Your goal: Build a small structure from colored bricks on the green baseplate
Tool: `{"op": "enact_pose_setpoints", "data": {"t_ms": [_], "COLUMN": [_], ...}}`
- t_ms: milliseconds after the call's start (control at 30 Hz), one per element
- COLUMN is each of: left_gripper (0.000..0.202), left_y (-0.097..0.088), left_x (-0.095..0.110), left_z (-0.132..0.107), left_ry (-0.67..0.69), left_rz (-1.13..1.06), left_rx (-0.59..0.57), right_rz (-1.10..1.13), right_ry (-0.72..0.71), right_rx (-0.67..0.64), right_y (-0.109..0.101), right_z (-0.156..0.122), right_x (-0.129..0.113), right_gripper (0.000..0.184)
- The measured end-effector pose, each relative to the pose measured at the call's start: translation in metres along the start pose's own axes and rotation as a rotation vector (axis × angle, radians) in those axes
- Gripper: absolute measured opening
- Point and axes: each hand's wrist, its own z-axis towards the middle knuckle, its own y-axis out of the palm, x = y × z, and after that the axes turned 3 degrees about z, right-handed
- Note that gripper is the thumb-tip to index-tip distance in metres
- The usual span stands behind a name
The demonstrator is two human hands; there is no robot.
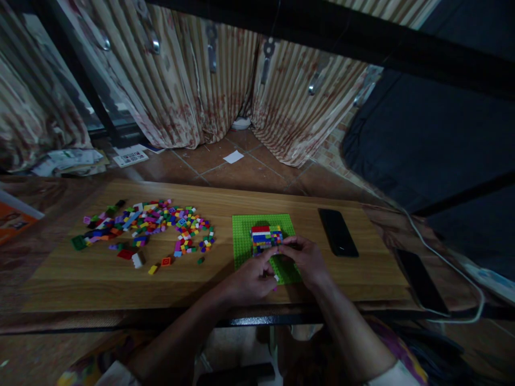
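A block of stacked toy bricks [263,234] in red, white, blue and mixed colours stands on a green studded baseplate [243,225]. My left hand [253,276] is closed, its thumb and forefinger pinched together at the near side of the stack. By its curled fingers show a small white brick [276,278] and a bit of pink [274,288]; whether the hand holds them I cannot tell. From the right, my right hand [306,260] reaches over the baseplate, fingertips pinched against the stack's near right corner. What lies between those fingertips is hidden.
Many loose bricks [151,220] lie spread over the left of the wooden tabletop [153,295]. A black phone [338,232] rests right of the baseplate. Farther right is another dark phone-like device [420,279] beside a white cable [454,262]. Curtains [181,80] hang beyond the table.
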Motion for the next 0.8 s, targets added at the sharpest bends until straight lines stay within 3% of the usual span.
{"op": "enact_pose_setpoints", "data": {"t_ms": [267, 400, 567, 800], "left_gripper": [0.064, 0.054, 0.051, 0.045], "left_y": [-0.014, -0.027, -0.042, -0.049], "left_x": [0.007, 0.01, 0.01, 0.013], "left_z": [-0.005, -0.01, -0.012, -0.015], "left_ry": [-0.063, -0.102, -0.111, -0.086], "left_rz": [-0.121, -0.196, -0.277, -0.381], "left_rx": [0.098, 0.216, 0.386, 0.48], "right_rz": [0.082, 0.127, 0.037, -0.13], "right_ry": [0.016, 0.046, -0.178, -0.408], "right_rx": [0.011, 0.013, 0.202, 0.219], "right_y": [0.006, -0.006, -0.021, -0.007], "right_z": [0.001, 0.001, 0.006, -0.004], "right_x": [0.001, -0.008, -0.02, -0.012], "right_gripper": [0.031, 0.033, 0.031, 0.026]}}
